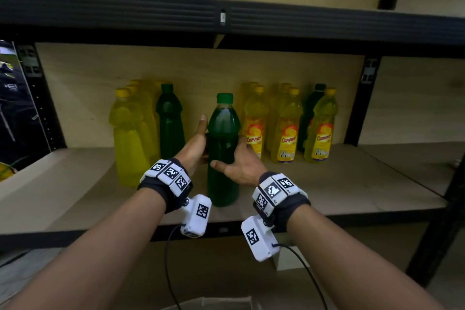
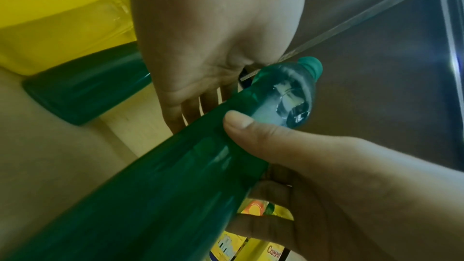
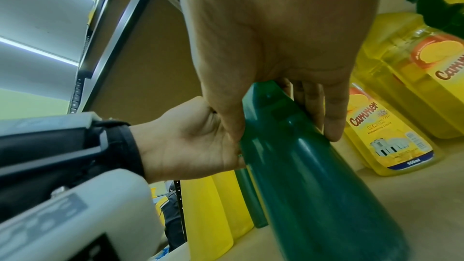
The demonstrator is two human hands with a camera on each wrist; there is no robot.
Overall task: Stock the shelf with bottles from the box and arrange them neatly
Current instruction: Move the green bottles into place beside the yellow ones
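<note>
A green bottle (image 1: 222, 148) with a green cap stands upright near the front of the wooden shelf board (image 1: 327, 184). My left hand (image 1: 198, 143) holds its left side, thumb pointing up along the shoulder and fingers reaching behind it. My right hand (image 1: 239, 161) grips the right side. In the left wrist view the right thumb lies across the green bottle (image 2: 175, 176) below its neck. In the right wrist view my right fingers (image 3: 331, 116) curl round the green bottle (image 3: 314, 186). The bottle's back is hidden.
Unlabelled yellow bottles (image 1: 128, 138) and another green bottle (image 1: 169, 123) stand to the left. Labelled yellow bottles (image 1: 286, 131) and a dark green one (image 1: 313, 108) stand to the right. A black beam (image 1: 151, 12) runs overhead. Cardboard (image 1: 214, 303) shows at the bottom edge.
</note>
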